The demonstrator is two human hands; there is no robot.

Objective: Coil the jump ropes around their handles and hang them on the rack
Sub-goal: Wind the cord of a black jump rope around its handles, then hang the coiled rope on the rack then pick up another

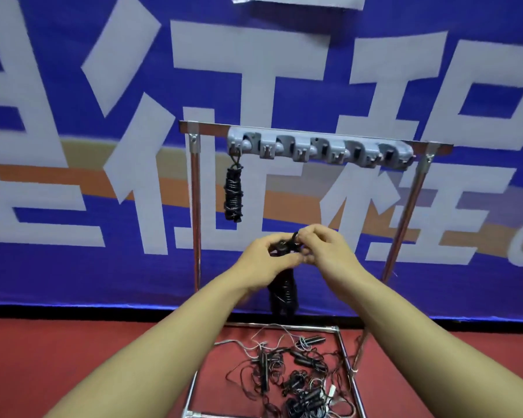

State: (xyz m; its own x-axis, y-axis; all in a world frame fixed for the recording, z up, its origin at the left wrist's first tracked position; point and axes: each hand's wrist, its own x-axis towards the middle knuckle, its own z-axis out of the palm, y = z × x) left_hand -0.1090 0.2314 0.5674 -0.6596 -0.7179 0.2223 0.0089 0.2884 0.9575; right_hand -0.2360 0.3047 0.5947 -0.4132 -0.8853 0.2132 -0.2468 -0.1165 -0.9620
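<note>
1. Hands: left hand [263, 260] grips the coiled rope [283, 292]; right hand [323, 251] pinches its top loop, likely forming a hanger.
2. Bundle hangs below the rack [320, 147], in front.
3. Loose ropes [296, 378] lie on the floor.

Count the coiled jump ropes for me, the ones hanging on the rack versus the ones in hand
Coiled rope hanging on the rack: 1
Coiled rope held in both hands: 1
Total coiled: 2
The loose ropes on the floor are too tangled to count.

My left hand [264, 259] and right hand [323, 251] pinch a black coiled jump rope [283, 292] below the chrome metal rack [197, 206] with its grey plastic hook strip [319, 149].
</note>
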